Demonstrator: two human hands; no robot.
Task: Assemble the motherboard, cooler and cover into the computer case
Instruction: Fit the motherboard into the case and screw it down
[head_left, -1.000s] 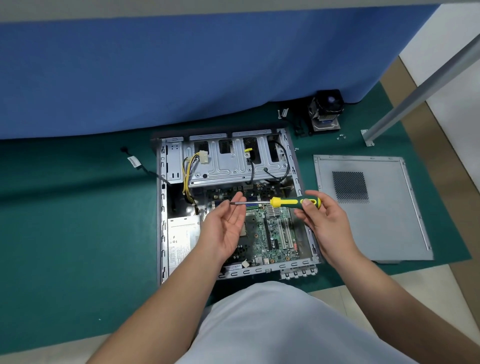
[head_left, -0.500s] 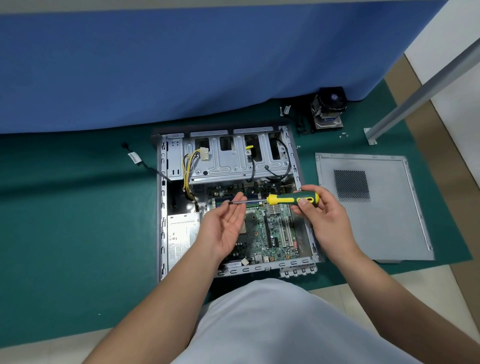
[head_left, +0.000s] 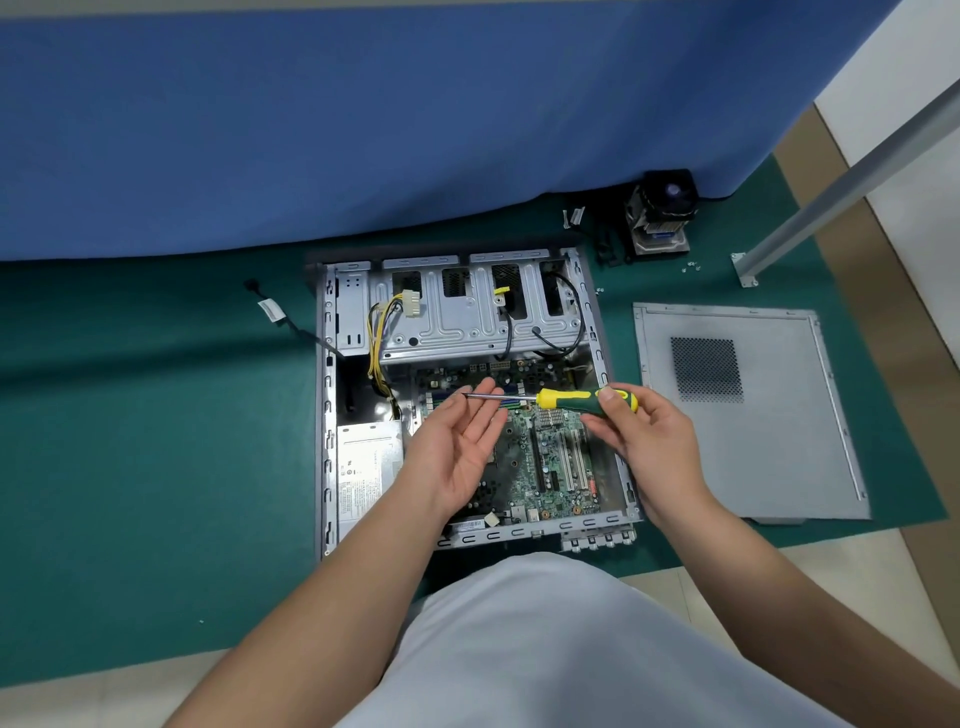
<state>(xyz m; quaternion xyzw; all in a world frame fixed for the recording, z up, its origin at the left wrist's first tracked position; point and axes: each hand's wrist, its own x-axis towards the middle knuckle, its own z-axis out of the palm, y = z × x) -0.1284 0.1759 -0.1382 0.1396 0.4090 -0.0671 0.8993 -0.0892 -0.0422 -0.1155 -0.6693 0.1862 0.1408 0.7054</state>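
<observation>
Case (head_left: 328, 415) lies open on green mat (head_left: 130, 467), motherboard (head_left: 540, 467) inside. Left hand (head_left: 457, 447) above it, palm up, fingers relaxed at screwdriver (head_left: 566, 400) tip. Right hand (head_left: 644, 436) grips the handle. Cover (head_left: 779, 415) flat at right; cooler (head_left: 660, 213) behind.

The power supply (head_left: 369, 467) label carries print — too small to read — nothing else legible.

Even, bright indoor light, soft shadows, sharp centre, wide-angle bending toward the edges.
</observation>
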